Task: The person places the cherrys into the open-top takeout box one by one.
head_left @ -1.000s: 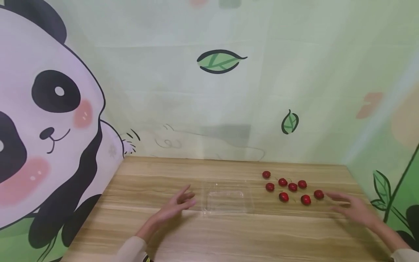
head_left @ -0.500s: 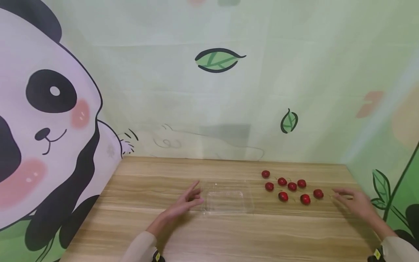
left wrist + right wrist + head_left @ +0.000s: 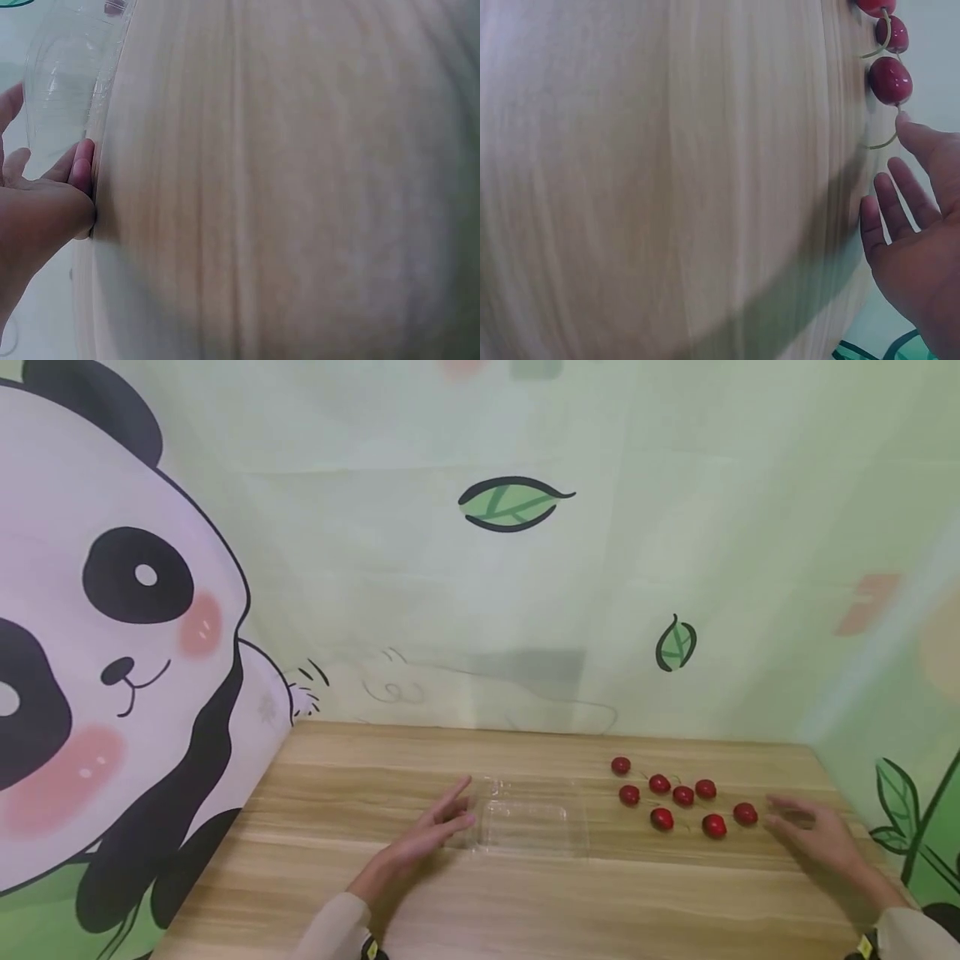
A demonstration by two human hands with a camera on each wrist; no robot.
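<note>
A clear plastic container [image 3: 528, 858] stands on the wooden table, its see-through walls faint in the head view. My left hand [image 3: 429, 837] is at its left side, fingers extended, fingertips right at the rim. In the left wrist view the container [image 3: 64, 82] rises just beyond the fingers. Several red cherries [image 3: 682, 796] with thin stems lie scattered to the right of the container. My right hand [image 3: 821, 839] hovers beside the rightmost cherry [image 3: 745, 814], fingers loosely spread and holding nothing. Up close, a fingertip is near that cherry's stem [image 3: 886, 142].
The wooden table [image 3: 525, 914] ends at the back against a pale green cloth backdrop [image 3: 375, 552] printed with leaves and a large panda [image 3: 217, 727]. The cloth also bounds the table on the left and right.
My left hand has moved right and forward to the container's left edge. The right hand has shifted slightly, staying beside the rightmost cherry. The cherries and container stay in place.
</note>
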